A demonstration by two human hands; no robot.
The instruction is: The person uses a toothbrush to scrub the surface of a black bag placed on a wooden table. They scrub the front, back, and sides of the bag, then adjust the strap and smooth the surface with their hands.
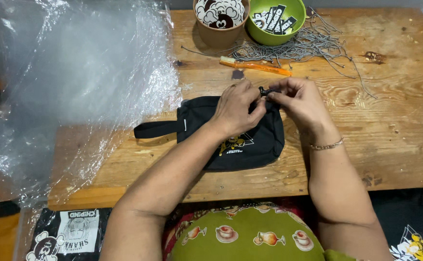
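A black fabric pouch (250,140) with a yellow print and a side strap (154,129) lies on the wooden table (395,121). My left hand (237,107) rests on its upper edge, fingers pinched near the zipper. My right hand (299,99) meets it there, and both pinch a small black zipper pull (264,90). A bracelet sits on my right wrist.
A brown cup (219,20) of round stickers and a green bowl (276,19) of black labels stand at the back. A pile of grey cords (313,46) and an orange lighter (255,64) lie behind the pouch. Clear plastic sheeting (76,72) covers the left.
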